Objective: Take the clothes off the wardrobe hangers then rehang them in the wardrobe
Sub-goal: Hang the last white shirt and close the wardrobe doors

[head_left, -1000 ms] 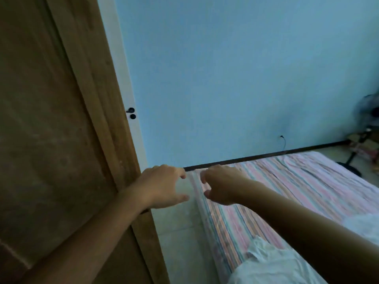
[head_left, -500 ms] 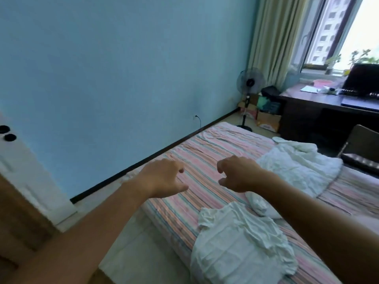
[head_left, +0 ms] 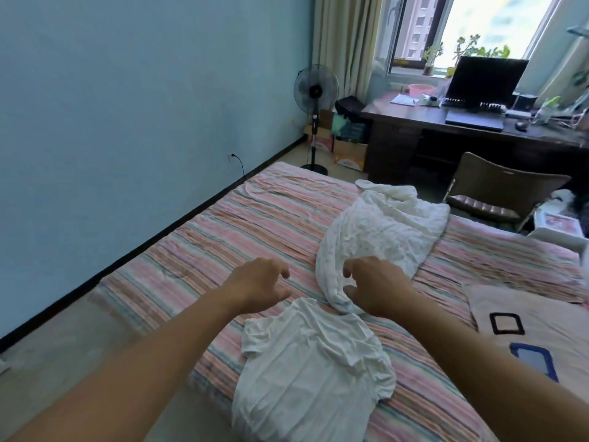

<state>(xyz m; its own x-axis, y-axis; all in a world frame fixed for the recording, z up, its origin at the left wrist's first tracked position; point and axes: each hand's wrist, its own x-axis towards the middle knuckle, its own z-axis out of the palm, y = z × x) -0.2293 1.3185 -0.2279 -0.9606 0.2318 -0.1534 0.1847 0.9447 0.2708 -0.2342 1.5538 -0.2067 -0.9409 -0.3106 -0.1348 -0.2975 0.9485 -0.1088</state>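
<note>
- The bed (head_left: 223,237) is lying along the blue wall (head_left: 127,122), with a narrow strip of floor (head_left: 63,346) between them; its near-left corner is staying bare.
- A white T-shirt (head_left: 306,371) is lying at the bed's near edge, partly hanging over it; a white spotted garment (head_left: 379,231) is lying bunched just behind it. A fan (head_left: 315,90), a chair (head_left: 497,193) and the counter (head_left: 478,129) are standing beyond.
- The left hand (head_left: 258,285) is hovering over the bed, fingers loosely curled, grasping nothing. The right hand (head_left: 373,288) is reaching over the spotted garment's near end, fingers relaxed, released.
</note>
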